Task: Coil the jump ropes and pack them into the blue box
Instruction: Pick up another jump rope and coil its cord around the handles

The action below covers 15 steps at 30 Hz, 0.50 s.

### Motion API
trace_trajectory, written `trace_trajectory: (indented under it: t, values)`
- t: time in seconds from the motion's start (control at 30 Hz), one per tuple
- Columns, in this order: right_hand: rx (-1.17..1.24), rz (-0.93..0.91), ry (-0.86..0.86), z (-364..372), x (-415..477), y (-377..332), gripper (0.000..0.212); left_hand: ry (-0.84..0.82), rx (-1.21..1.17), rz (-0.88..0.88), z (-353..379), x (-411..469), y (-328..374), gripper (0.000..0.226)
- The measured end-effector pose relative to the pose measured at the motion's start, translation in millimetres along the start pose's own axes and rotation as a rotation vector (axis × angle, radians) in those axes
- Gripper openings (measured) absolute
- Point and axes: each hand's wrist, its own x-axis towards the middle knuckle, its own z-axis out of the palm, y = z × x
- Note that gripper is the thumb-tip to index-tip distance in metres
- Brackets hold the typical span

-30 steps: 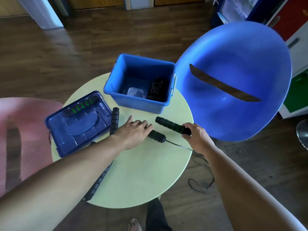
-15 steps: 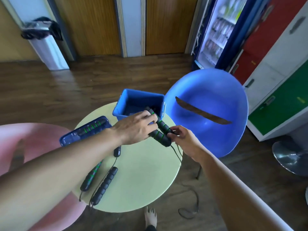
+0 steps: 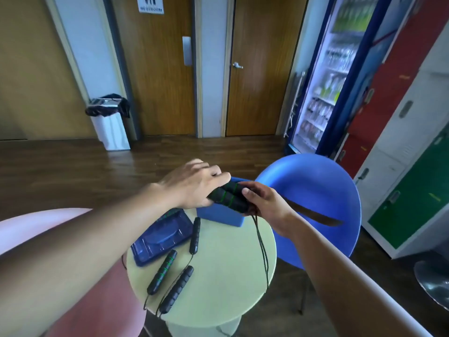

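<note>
The left hand (image 3: 194,186) and the right hand (image 3: 264,205) meet above the blue box (image 3: 218,217), and both grip the same pair of handles (image 3: 228,198), 2 black foam grips with green rings held side by side. The left hand's fingers curl over the far ends, with the thumb underneath. The right hand wraps the near ends, its thumb pressed on top. From under the right hand a thin black cord (image 3: 263,251) hangs in 2 strands down past the counter's edge.

The blue box stands at the far side of the round, pale green counter (image 3: 218,295); the hands cover most of it, so what it holds cannot be told. Just left of it lies its dark blue lid (image 3: 161,235).

3 more handles lie on the counter: a ribbed black handle (image 3: 195,235) beside the lid, a green-ringed handle (image 3: 162,272) nearer, and a second ribbed handle (image 3: 177,289) beside that one. A blue chair (image 3: 323,188) stands to the right of the counter and a pink chair (image 3: 102,295) to the left.
</note>
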Motion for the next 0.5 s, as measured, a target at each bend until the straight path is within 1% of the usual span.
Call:
trace_trajectory:
  t: [0.1,0.2,0.3,0.33,0.4,0.5]
  values:
    - [0.012,-0.029,-0.041,7,-1,-24,0.024,0.001,0.015,-0.123,-19,-6,-5,0.056]
    - [0.03,-0.084,-0.078,6,4,-42,0.03,0.018,-0.008,-0.217,-32,-11,-11,0.062]
    - [-0.05,-0.151,-0.102,5,10,-54,0.048,0.008,-0.002,-0.335,-47,-10,-14,0.077]
    - [-0.095,-0.168,-0.103,5,13,-57,0.053,-0.008,0.031,-0.373,-52,-8,-13,0.077]
    - [-0.202,-0.193,-0.072,3,19,-62,0.059,-0.028,0.093,-0.408,-59,-2,-12,0.069]
    - [-0.371,-0.235,-0.018,-11,26,-69,0.061,0.017,0.073,-0.421,-61,12,-11,0.062]
